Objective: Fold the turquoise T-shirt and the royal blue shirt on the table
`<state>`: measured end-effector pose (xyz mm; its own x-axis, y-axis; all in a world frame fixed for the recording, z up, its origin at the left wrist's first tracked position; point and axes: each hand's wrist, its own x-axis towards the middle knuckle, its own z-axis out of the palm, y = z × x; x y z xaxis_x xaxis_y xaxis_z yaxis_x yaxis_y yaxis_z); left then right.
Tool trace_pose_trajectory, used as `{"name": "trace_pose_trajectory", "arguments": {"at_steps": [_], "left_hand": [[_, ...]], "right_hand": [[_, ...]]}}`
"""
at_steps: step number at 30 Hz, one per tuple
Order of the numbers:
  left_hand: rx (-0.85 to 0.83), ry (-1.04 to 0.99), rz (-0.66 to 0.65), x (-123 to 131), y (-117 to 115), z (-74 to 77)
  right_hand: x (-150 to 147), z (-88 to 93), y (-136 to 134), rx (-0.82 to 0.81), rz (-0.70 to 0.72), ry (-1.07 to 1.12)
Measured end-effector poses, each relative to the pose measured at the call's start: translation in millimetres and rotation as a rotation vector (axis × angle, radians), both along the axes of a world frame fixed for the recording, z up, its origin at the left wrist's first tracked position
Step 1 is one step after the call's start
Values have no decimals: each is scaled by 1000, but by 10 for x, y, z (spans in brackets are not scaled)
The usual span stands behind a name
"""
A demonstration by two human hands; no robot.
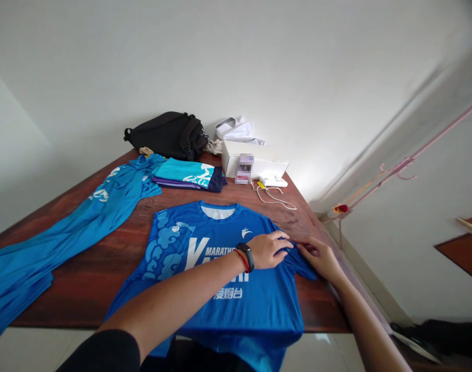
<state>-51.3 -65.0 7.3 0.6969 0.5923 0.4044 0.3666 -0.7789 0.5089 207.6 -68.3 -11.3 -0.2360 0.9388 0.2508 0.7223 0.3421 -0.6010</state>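
Note:
A blue T-shirt (220,253) lies front up on the wooden table, its collar facing away from me and its hem hanging over the near edge. My left hand (270,250), with a dark band on the wrist, reaches across the printed chest. Its fingers are bent onto the cloth by the shirt's right-hand sleeve, the thumb hidden. Just to the right, my right hand (321,260) pinches the edge of that same sleeve between thumb and fingers. The shirt's left-hand sleeve is folded in or out of sight.
Another blue garment (84,217) stretches along the table's left side. Behind are a folded clothes stack (187,174), a black bag (168,135), a white box (263,159) and a white cable (276,199). A pink rack (404,164) stands right of the wooden table (84,294).

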Motion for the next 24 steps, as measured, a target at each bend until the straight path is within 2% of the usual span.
{"name": "trace_pose_trajectory", "arguments": {"at_steps": [4, 9, 18, 24], "left_hand": [[-4, 22, -94, 2, 7, -43], [31, 50, -187, 21, 2, -75], [146, 160, -171, 62, -18, -143], [155, 99, -149, 63, -16, -115]], "right_hand": [[-15, -41, -11, 4, -42, 60], [-41, 0, -56, 1, -38, 82], [9, -10, -69, -35, 37, 48], [17, 39, -78, -56, 86, 71]]}}
